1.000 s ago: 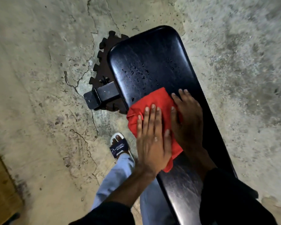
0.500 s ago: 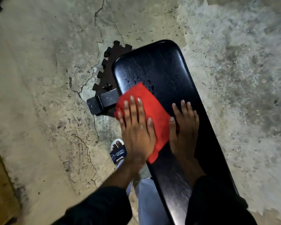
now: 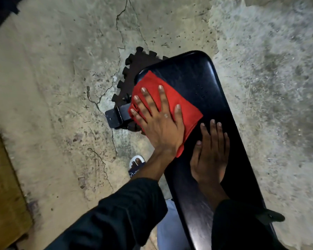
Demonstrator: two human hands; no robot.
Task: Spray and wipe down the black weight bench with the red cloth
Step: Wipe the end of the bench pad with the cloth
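Note:
The black weight bench [image 3: 211, 91] runs from the upper middle down to the lower right, its pad glossy with a few droplets near its right side. A red cloth [image 3: 183, 107] lies flat on the pad's far left corner, hanging slightly over the left edge. My left hand [image 3: 157, 118] presses flat on the cloth with fingers spread. My right hand [image 3: 210, 150] rests flat on the bare pad just right of and below the cloth, holding nothing. No spray bottle is in view.
A black bench foot bracket [image 3: 117, 115] and a dark notched rubber mat [image 3: 134, 64] sit on the cracked concrete floor [image 3: 61, 78] left of the pad. My sandalled foot [image 3: 136, 164] stands beside the bench. A brown board [image 3: 2, 186] lies at the left edge.
My left hand has slid the red cloth up and left along the pad to its far left corner. My right hand came off the cloth and now rests on bare pad.

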